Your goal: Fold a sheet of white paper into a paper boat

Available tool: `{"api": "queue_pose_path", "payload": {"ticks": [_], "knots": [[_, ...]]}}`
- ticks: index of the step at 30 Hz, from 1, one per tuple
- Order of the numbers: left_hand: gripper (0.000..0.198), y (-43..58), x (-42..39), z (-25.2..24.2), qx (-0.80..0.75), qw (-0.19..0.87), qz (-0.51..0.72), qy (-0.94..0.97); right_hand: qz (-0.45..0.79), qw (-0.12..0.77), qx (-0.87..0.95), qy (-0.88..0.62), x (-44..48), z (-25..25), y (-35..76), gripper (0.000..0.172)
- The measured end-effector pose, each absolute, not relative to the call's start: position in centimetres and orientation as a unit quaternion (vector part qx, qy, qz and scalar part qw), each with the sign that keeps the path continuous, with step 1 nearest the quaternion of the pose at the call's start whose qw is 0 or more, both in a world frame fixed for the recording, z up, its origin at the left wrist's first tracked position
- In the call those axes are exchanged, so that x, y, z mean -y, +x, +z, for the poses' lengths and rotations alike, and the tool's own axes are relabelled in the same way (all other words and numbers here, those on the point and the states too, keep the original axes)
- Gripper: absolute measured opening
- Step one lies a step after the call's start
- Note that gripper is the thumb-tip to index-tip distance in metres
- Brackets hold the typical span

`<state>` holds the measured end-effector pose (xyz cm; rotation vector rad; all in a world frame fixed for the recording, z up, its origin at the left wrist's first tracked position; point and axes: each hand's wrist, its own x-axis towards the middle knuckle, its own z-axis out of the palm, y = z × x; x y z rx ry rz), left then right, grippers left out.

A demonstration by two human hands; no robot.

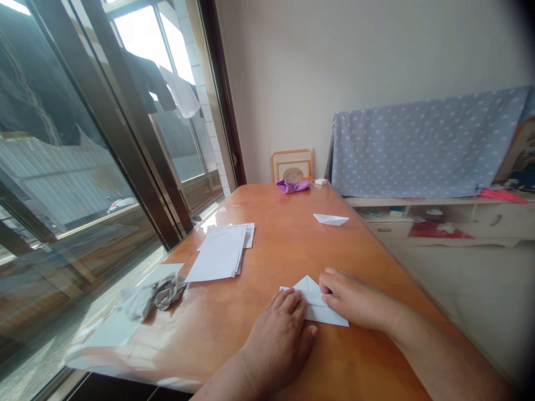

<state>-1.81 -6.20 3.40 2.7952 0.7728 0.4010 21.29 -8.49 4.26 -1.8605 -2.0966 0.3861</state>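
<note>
A folded white paper triangle point(320, 309) lies on the bench point(284, 245); the left hand point(278, 340) and right hand point(355, 298) press it, fingers open and flat.

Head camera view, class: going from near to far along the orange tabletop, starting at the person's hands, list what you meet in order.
left hand → right hand → white folded paper boat → crumpled purple cloth → framed picture

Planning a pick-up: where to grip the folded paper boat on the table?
Pinch the folded paper boat from above at the middle of its long edge, with the right hand, the nearer one. It lies low on the table; its pointed ends look too thin to hold.
</note>
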Motion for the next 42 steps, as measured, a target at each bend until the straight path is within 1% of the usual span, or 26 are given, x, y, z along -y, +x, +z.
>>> {"api": "queue_pose_path", "payload": {"ticks": [4,10,16,20,23,27,32,35,38,42], "knots": [[0.048,-1.9,6.2,3.3,-0.256,0.105,0.131,0.952,0.13,0.162,0.732,-0.648,8.5,4.2,21.3,0.011],[0.045,-1.8,6.0,3.6,-0.248,0.109,0.126,0.954,0.142,0.174,0.73,-0.646,8.7,4.1,21.5,0.009],[0.048,-1.8,5.8,3.0,-0.252,0.096,0.124,0.955,0.179,0.194,0.713,-0.649,8.6,4.4,23.0,0.006],[0.046,-1.9,5.8,3.0,-0.251,0.087,0.126,0.956,0.159,0.257,0.673,-0.675,8.1,5.3,24.0,0.018],[0.044,-1.9,5.9,3.1,-0.252,0.083,0.129,0.956,0.136,0.275,0.668,-0.678,7.8,5.8,23.9,0.028],[0.039,-2.0,5.9,3.2,-0.252,0.076,0.135,0.955,0.121,0.263,0.681,-0.673,7.8,6.5,23.0,0.041],[0.038,-2.1,5.9,3.1,-0.248,0.076,0.141,0.955,0.134,0.202,0.7,-0.672,9.4,7.9,21.1,0.058],[0.038,-2.1,5.9,2.9,-0.245,0.076,0.148,0.955,0.144,0.201,0.693,-0.677,11.4,8.3,19.1,0.064],[0.038,-2.0,5.8,2.6,-0.24,0.076,0.154,0.955,0.148,0.204,0.688,-0.68,13.3,7.5,17.3,0.066],[0.04,-2.0,5.7,2.4,-0.234,0.075,0.157,0.956,0.148,0.208,0.674,-0.693,14.8,5.1,16.2,0.072]]}}
